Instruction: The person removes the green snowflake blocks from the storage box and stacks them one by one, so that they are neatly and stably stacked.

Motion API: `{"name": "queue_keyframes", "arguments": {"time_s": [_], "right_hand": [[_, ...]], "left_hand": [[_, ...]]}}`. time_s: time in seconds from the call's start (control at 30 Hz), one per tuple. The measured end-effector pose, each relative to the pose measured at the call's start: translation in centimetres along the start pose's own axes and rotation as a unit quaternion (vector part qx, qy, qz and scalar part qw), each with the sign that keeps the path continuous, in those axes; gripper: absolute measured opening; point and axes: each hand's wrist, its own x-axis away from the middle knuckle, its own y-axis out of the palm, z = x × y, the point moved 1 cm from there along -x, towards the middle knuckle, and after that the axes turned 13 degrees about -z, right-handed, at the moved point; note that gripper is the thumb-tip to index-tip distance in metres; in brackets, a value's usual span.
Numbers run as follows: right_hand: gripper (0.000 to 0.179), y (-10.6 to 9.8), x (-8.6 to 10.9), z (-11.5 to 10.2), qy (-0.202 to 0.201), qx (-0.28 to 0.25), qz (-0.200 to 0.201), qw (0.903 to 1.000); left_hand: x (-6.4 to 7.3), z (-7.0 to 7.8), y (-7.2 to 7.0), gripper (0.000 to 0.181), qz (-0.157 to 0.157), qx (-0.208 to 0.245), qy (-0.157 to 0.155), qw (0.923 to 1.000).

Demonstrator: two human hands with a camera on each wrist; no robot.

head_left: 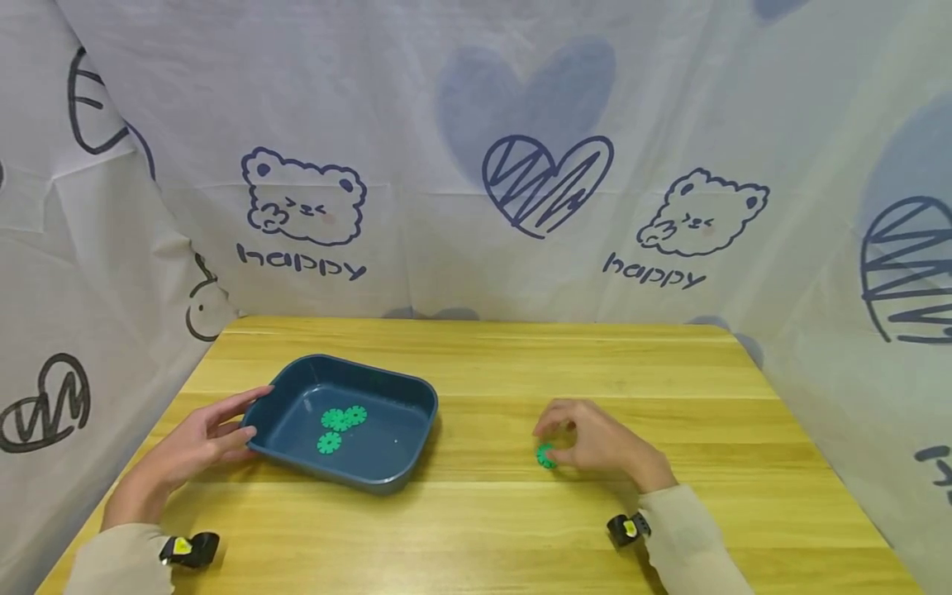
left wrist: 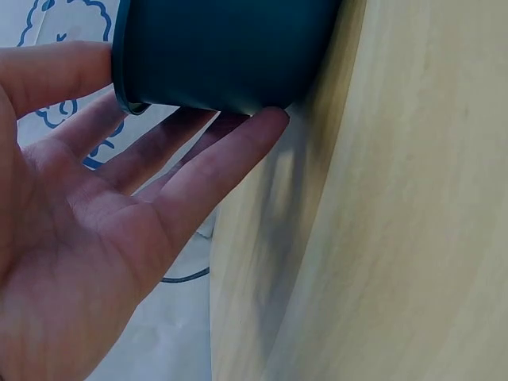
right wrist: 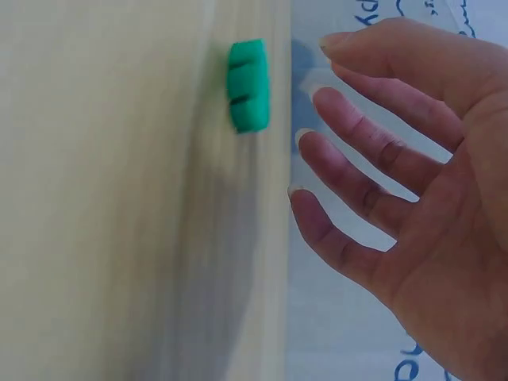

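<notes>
A dark blue plastic basin (head_left: 372, 472) sits on the left half of the table. My left hand (head_left: 197, 442) touches its left end with straight, spread fingers. In the left wrist view, a fingertip meets the basin's rim (left wrist: 121, 59) while other fingers (left wrist: 226, 155) reach along the underside of its outer wall. My right hand (head_left: 595, 438) is low over the table, thumb close beside a green notched plastic disc (head_left: 546, 455). The right wrist view has that disc (right wrist: 250, 87) edge-on, apart from the loosely bent fingers (right wrist: 357, 182).
Several more green notched discs (head_left: 329, 443) lie inside the basin, some overlapping. The wood-grain table (head_left: 476, 529) ends at the back against a white cloth (head_left: 416, 248) printed with hearts and bears. Cloth hangs along both sides too. A black wrist camera (head_left: 190, 549) is on each forearm.
</notes>
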Motion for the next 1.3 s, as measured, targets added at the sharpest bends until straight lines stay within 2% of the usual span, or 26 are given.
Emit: {"name": "queue_keyframes", "arguments": {"time_s": [0.13,0.37,0.53,0.77,1.0,1.3], "right_hand": [[0.022,-0.6,-1.0,-1.1,-0.017,0.007,-0.003,0.9998],[0.022,-1.5,-3.3,-3.7,-0.038,0.013,-0.011,0.9991],[0.022,-1.8,-5.3,-5.3,-0.063,0.026,-0.013,0.9976],[0.023,-1.8,-8.0,-7.1,-0.082,0.025,-0.028,0.9959],[0.024,-1.5,-10.4,-8.6,-0.108,0.018,-0.029,0.9935],[0.025,-0.7,-13.8,-11.1,-0.121,0.011,-0.029,0.9921]], "left_hand": [[0.1,-0.1,0.0,0.064,0.003,-0.010,0.008,0.9999],[0.0,-0.1,-0.1,0.065,-0.001,-0.011,0.002,0.9999],[0.0,-0.2,-0.1,0.064,-0.003,0.001,0.019,0.9998],[0.1,-0.3,-0.1,0.065,0.000,0.007,0.016,0.9999],[0.0,-0.6,0.0,0.063,-0.008,0.023,0.036,0.9991],[0.0,-0.7,-0.1,0.063,-0.012,0.031,0.047,0.9983]]}}
